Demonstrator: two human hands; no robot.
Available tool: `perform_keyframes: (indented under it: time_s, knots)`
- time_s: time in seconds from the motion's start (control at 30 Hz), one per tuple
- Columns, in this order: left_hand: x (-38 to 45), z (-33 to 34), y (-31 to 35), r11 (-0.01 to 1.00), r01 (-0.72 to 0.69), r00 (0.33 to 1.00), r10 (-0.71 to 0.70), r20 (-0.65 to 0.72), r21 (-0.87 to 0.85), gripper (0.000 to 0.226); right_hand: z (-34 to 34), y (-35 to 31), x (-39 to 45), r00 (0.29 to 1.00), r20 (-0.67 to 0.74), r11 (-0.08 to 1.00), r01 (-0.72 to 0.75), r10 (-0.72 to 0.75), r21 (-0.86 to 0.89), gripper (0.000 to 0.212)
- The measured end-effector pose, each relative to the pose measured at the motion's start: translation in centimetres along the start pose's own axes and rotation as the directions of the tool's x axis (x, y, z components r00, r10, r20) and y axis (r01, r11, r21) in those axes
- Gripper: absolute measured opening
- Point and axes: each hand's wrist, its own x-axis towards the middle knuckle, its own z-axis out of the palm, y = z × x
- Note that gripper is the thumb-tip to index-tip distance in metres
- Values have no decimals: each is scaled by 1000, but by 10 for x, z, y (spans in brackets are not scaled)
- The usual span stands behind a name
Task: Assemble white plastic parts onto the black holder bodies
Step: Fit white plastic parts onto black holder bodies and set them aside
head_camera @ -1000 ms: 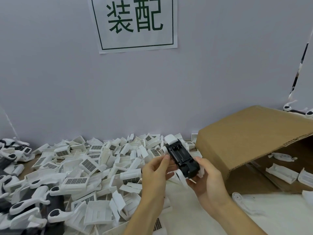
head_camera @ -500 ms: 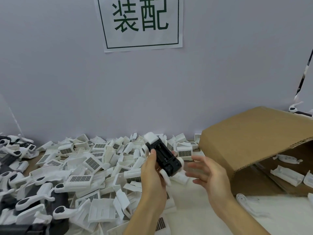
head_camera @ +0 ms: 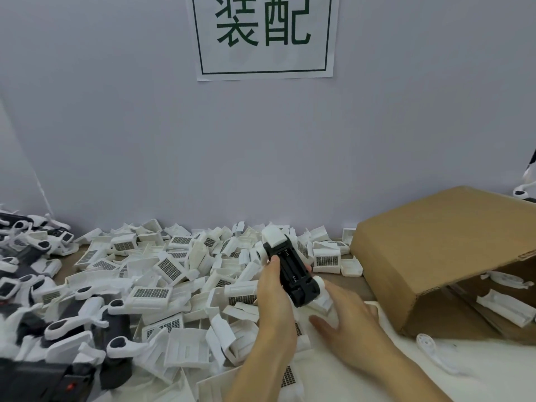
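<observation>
Head view takes in the bench (head_camera: 356,288), its rear and left edges buried under a heap of white plastic parts (head_camera: 162,274). At the right edge a cardboard box (head_camera: 435,250) lies on its side, more white pieces inside. Above mid-bench the left hand (head_camera: 274,303) grips a black holder body (head_camera: 293,271) with white end pieces, tilted. The right hand (head_camera: 348,320) is spread flat, fingers straight, low beside it.

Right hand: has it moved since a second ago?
Yes. The right hand let go of the black holder and dropped toward the table, lower against the cardboard box.
</observation>
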Motion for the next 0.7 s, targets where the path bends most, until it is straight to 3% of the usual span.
perform_keyframes:
  time_s: [0.1, 0.2, 0.27, 0.4, 0.5, 0.7]
  knots:
    - [3, -2, -4, 999, -7, 1000, 7, 10, 32, 37, -1, 2, 1, 998, -67, 1000, -5, 6, 15, 45]
    - [6, -2, -6, 999, -11, 1000, 11, 7, 33, 37, -1, 1, 3, 976, -214, 963, 12, 47, 268, 36]
    - [7, -2, -7, 999, -9, 1000, 9, 5, 38, 36, -3, 0, 4, 950, -302, 909, 51, 85, 414, 41]
    - [6, -1, -9, 998, 2, 1000, -1, -17, 58, 36, -11, -6, 7, 837, -535, 835, 209, 116, 508, 52]
    - [5, 0, -10, 996, -8, 1000, 8, 3, 88, 32, -16, -12, 6, 755, -646, 824, 296, 108, 483, 56]
    - [1, 3, -14, 979, -52, 990, 25, 140, 198, 27, -18, -23, 1, 670, -727, 886, 417, -150, 202, 57]
